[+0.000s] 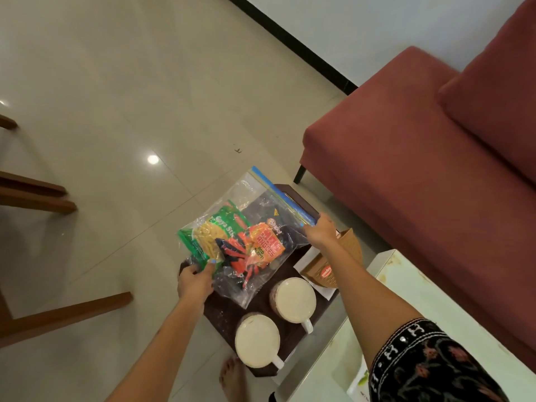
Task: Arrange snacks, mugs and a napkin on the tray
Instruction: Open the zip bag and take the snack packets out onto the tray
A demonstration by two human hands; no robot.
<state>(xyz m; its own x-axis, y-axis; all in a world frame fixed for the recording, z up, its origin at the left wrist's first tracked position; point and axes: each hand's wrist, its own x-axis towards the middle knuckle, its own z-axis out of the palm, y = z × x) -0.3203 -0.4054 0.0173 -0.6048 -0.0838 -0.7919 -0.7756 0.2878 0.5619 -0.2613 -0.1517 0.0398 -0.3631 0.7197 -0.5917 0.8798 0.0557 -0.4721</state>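
A clear zip bag point(261, 210) with a blue seal strip holds a green snack packet point(216, 232) and an orange snack packet point(265, 245). My left hand point(194, 281) grips the bag's lower left corner. My right hand point(320, 232) pinches its blue sealed edge at the right. The bag lies over the far part of a dark brown tray point(220, 311). Two white mugs stand on the tray, one mug point(295, 300) in the middle and the second mug point(257, 340) nearer me. A white napkin point(304, 264) lies at the tray's right edge under a woven brown basket point(348, 248).
A maroon sofa point(406, 158) stands to the right, close behind the tray. A white table top point(412, 300) reaches in from the lower right. Wooden chair legs point(37, 198) stand on the tiled floor at the left. My bare foot point(232, 378) is below the tray.
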